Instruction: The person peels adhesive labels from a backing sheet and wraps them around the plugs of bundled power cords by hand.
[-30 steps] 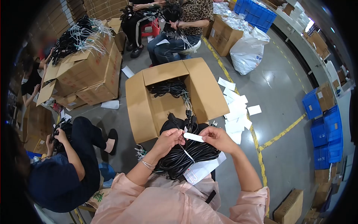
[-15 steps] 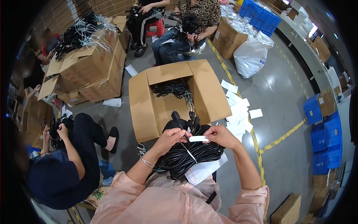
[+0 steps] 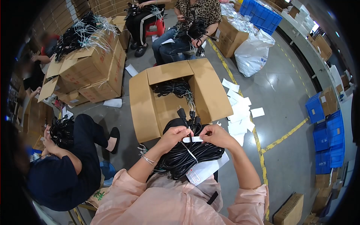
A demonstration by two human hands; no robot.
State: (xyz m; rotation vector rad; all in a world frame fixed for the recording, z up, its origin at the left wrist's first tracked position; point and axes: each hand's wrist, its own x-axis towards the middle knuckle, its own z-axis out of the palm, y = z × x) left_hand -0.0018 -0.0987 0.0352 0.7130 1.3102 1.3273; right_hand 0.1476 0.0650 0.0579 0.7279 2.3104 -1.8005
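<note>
A black power cord with its plug (image 3: 182, 113) pointing up is pinched by my left hand (image 3: 173, 137) just below the plug. My right hand (image 3: 217, 135) pinches the right end of a small white label (image 3: 192, 139), which lies across the cord close to my left fingertips. I cannot tell whether the label sticks to the cord. Under both hands, a coiled bundle of black cords (image 3: 183, 161) rests on my lap, bound with a white tie. A printed white sheet (image 3: 208, 168) lies partly beneath the bundle.
In front stands an open cardboard box (image 3: 144, 112) with coiled cords inside. White papers (image 3: 238, 116) are scattered on the floor to its right. Co-workers with cords sit at left (image 3: 63, 168) and ahead (image 3: 198, 22). Stacked cartons (image 3: 93, 71) stand at left, blue bins (image 3: 330, 138) at right.
My right hand has moved left, bringing the white label from beside the cord to across it. The plug has shifted slightly right and up. The co-workers' hands have also moved.
</note>
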